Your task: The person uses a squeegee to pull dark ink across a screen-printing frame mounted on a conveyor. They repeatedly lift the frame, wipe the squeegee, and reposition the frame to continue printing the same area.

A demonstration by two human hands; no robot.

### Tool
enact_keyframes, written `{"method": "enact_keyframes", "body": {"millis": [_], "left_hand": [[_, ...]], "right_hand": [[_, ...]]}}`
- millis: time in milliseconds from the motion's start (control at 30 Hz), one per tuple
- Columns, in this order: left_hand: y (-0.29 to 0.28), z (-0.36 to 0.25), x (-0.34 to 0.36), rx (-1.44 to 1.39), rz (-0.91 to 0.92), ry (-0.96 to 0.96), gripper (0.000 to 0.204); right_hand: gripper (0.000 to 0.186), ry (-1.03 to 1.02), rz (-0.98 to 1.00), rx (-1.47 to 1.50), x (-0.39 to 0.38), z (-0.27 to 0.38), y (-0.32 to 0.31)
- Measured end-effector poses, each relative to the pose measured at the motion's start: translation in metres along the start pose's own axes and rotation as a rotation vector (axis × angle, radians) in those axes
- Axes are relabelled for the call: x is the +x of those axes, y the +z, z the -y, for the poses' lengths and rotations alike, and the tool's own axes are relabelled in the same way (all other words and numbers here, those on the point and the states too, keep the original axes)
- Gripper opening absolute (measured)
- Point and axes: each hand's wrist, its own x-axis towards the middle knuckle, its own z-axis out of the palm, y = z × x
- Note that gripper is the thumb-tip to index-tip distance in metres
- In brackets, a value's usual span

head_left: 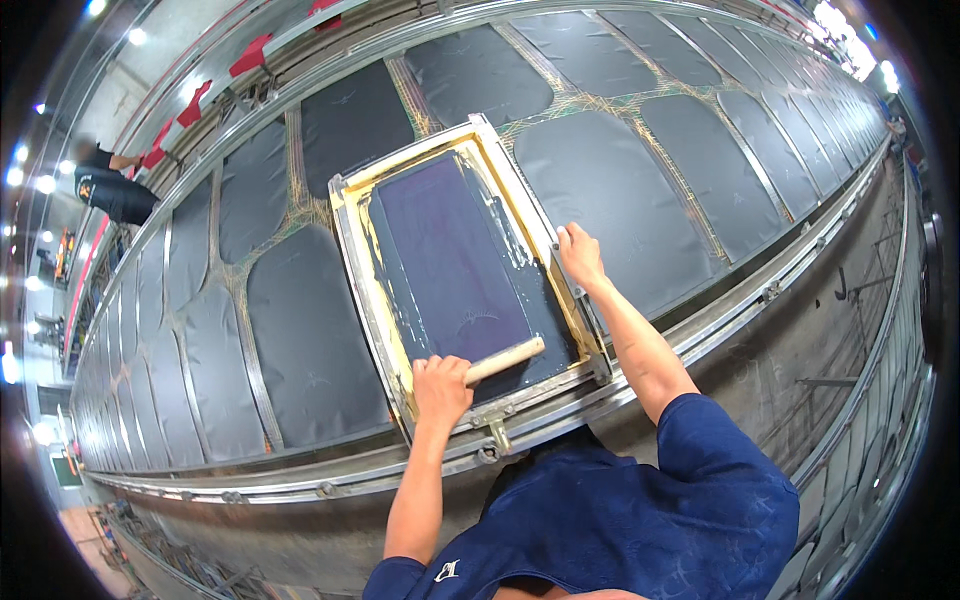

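Your left hand (440, 388) is wrapped tight around the wooden squeegee handle (504, 359), sitting at the near end of the printing screen frame (352, 262). Your right hand (580, 255) is clamped on the frame's right edge, over the long table of dark fabric panels (305, 340).

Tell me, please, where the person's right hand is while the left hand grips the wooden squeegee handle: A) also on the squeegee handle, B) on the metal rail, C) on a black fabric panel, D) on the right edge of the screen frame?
D: the right hand rests on the right edge of the screen frame, away from the left hand on the squeegee handle.
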Motion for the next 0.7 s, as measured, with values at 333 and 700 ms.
{"method": "enact_keyframes", "body": {"millis": [333,700], "left_hand": [[-0.036,0.023,-0.035,-0.127,-0.124,-0.114,0.030],[-0.119,0.252,-0.185,-0.028,-0.050,-0.148,0.021]], "right_hand": [[0.027,-0.151,-0.038,0.172,-0.037,0.091,-0.023],[0.026,-0.204,-0.003,0.409,-0.186,0.196,0.208]]}}
